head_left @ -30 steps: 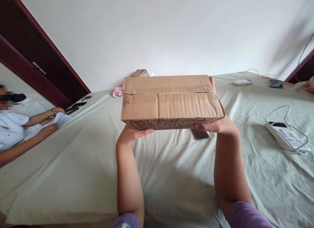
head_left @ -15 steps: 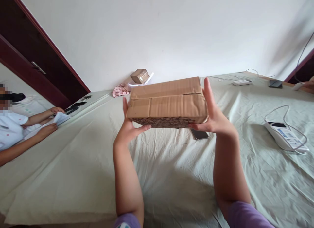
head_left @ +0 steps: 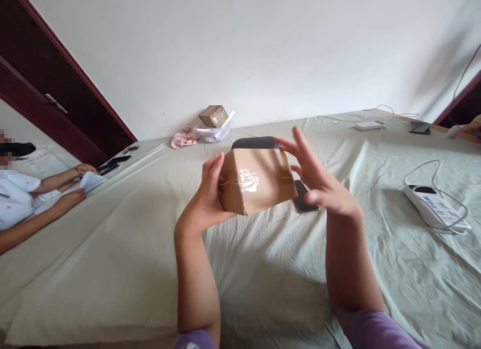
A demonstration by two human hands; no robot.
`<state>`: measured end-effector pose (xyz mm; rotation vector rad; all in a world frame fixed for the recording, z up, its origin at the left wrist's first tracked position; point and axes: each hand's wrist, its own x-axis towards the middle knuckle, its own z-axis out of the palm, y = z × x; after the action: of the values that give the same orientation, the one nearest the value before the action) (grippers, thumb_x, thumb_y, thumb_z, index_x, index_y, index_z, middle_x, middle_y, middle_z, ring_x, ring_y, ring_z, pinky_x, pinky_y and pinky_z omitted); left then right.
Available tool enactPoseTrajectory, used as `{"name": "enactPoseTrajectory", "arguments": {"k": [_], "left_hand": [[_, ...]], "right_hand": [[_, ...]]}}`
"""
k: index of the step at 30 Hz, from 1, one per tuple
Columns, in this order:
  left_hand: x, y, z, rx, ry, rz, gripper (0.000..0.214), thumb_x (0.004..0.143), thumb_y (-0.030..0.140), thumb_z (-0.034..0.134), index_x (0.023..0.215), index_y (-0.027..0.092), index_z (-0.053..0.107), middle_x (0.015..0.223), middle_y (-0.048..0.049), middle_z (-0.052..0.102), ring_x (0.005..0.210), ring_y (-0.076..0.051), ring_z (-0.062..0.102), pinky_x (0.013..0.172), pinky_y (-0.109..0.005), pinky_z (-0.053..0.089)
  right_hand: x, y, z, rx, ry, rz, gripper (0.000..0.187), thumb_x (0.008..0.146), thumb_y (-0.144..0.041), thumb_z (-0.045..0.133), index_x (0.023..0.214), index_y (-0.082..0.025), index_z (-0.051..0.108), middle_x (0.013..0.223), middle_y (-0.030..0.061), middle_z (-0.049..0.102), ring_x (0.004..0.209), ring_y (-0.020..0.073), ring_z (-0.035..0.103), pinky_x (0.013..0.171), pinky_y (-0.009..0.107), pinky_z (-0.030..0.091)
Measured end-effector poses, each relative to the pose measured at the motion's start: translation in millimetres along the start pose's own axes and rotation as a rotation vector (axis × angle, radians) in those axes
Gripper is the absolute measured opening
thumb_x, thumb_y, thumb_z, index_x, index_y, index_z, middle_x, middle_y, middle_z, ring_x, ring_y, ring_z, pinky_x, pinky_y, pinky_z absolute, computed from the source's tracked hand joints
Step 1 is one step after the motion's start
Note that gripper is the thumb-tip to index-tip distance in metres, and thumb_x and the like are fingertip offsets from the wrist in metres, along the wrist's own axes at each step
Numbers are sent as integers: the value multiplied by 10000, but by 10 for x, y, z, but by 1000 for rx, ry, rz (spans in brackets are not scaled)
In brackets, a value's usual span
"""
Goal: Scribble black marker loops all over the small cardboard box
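My left hand grips the left end of a brown cardboard box, thumb up along its side. The box is held tilted above the bed, and a face with shiny clear tape is turned toward me. At its right side, my right hand is open with fingers spread. Its fingertips are close to the box's far right edge; whether they touch it I cannot tell. Behind the box shows the top of a dark grey rounded object, mostly hidden. A dark phone lies on the sheet, partly covered by the box.
A smaller cardboard box rests on a clear plastic container beside pink cloth near the wall. At right lie a white corded device and another phone. A person at left holds paper.
The box has been turned, bringing its taped face toward me. My right hand has let go of its right end and spread open. The dark rounded object behind has come into view.
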<state>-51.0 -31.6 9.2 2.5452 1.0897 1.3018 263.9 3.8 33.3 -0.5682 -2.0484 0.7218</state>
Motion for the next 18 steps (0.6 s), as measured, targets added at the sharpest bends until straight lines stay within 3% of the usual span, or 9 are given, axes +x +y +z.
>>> {"name": "enactPoseTrajectory", "arguments": {"k": [3, 6, 8, 10, 15, 18], "left_hand": [[33, 73, -20, 182, 76, 128, 1396, 805, 208, 965, 1778, 466, -2, 1769, -205, 238, 1703, -451, 284, 1269, -665, 471], [101, 175, 35, 268, 61, 245, 1318, 859, 95, 882, 1776, 483, 18, 1749, -187, 299, 1733, -432, 227, 1321, -702, 374], [142, 216, 95, 293, 57, 281, 1289, 883, 69, 846, 1779, 477, 14, 1734, -186, 346, 1732, -426, 239, 1348, -727, 289], [164, 221, 138, 316, 64, 293, 1276, 898, 66, 828, 1782, 462, 0, 1728, -194, 379, 1730, -426, 248, 1359, -748, 217], [156, 180, 141, 338, 54, 272, 1278, 895, 98, 842, 1782, 458, -5, 1764, -187, 366, 1742, -442, 184, 1362, -748, 207], [142, 159, 146, 330, 35, 231, 1314, 857, 155, 902, 1778, 479, 23, 1833, -174, 249, 1751, -478, 70, 1359, -774, 172]], "right_hand": [[-18, 204, -134, 269, 134, 199, 958, 987, -910, 321, 1799, -457, 91, 1765, 51, 479, 1534, 356, 564, 1097, 573, 610], [29, 407, -131, 484, 24, 430, 983, 989, -926, 189, 1736, -324, 402, 1556, 137, 693, 1328, 379, 732, 1011, 559, 654], [87, 513, -80, 561, -80, 476, 1076, 943, -977, 185, 1591, -226, 604, 1416, 180, 769, 1268, 396, 765, 1031, 560, 645], [146, 582, -22, 599, -105, 458, 1117, 889, -1027, 218, 1460, -194, 696, 1336, 189, 799, 1273, 406, 763, 1080, 574, 618], [229, 614, 41, 674, -39, 467, 1024, 879, -1015, 323, 1335, -202, 747, 1281, 183, 818, 1317, 412, 738, 1114, 591, 592], [248, 603, 24, 586, -22, 414, 912, 906, -928, 393, 1349, -212, 742, 1252, 163, 828, 1294, 417, 742, 1098, 601, 598]]}}
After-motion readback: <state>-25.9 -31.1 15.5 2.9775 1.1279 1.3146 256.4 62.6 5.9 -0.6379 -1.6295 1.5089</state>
